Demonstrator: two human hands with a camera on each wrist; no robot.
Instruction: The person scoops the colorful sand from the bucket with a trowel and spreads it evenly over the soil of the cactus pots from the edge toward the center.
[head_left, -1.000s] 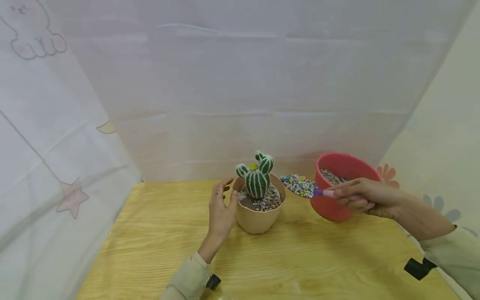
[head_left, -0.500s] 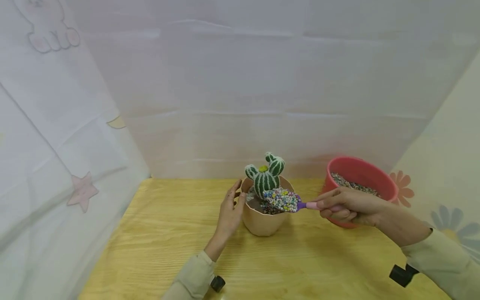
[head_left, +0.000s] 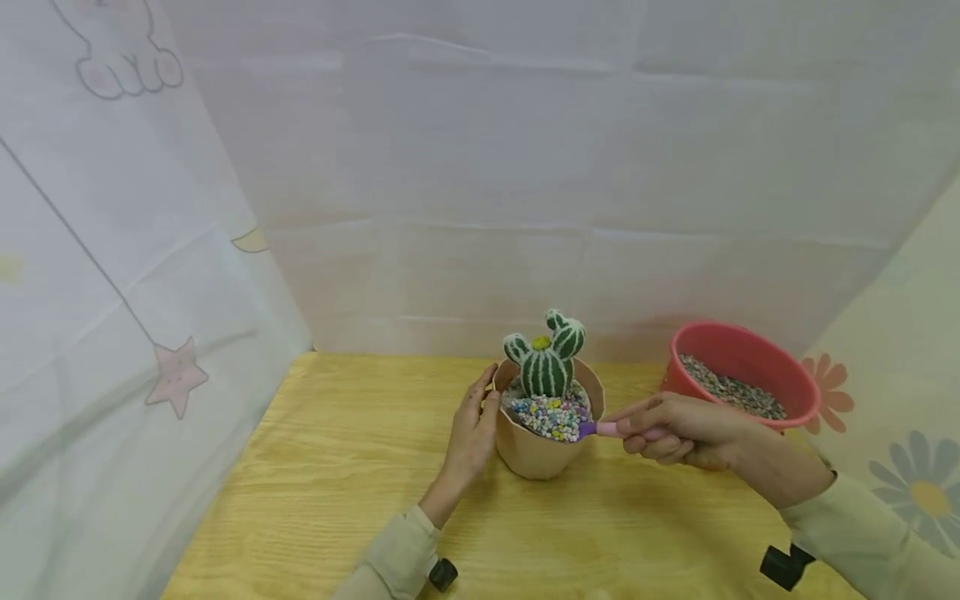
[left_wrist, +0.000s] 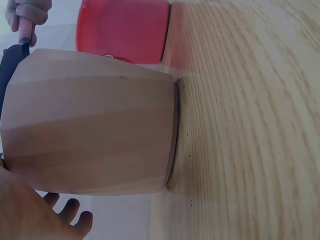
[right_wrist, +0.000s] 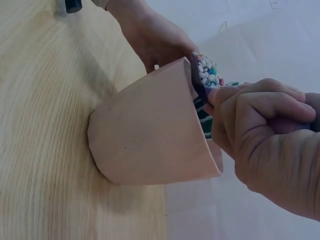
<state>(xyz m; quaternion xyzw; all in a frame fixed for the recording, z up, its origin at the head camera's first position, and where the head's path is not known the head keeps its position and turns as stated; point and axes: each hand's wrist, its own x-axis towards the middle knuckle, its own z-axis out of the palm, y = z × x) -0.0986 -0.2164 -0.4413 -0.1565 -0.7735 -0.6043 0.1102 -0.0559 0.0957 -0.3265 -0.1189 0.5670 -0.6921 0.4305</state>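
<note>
In the head view, a beige faceted pot (head_left: 536, 457) stands on the table, holding a green cactus (head_left: 545, 373) with white stripes and a yellow top. My right hand (head_left: 678, 429) grips the pink handle of a small purple trowel (head_left: 587, 429). Its blade, heaped with multicoloured pebbles (head_left: 551, 417), lies over the pot's front rim, before the cactus. My left hand (head_left: 472, 437) rests at the pot's left side, fingers loosely bent near the rim. From the left wrist, the pot (left_wrist: 90, 125) hides most of the trowel. The blade's underside is partly visible in the right wrist view.
A red bucket (head_left: 681, 385) with more pebbles (head_left: 731, 390) inside stands right of the pot, partly behind my right forearm. The wooden table (head_left: 337, 467) ends at a pale cloth backdrop (head_left: 450, 275) behind and at both sides.
My right hand has carried the loaded trowel left from beside the bucket to over the pot, and it is now lower at the rim. My left hand has come closer to the pot's side.
</note>
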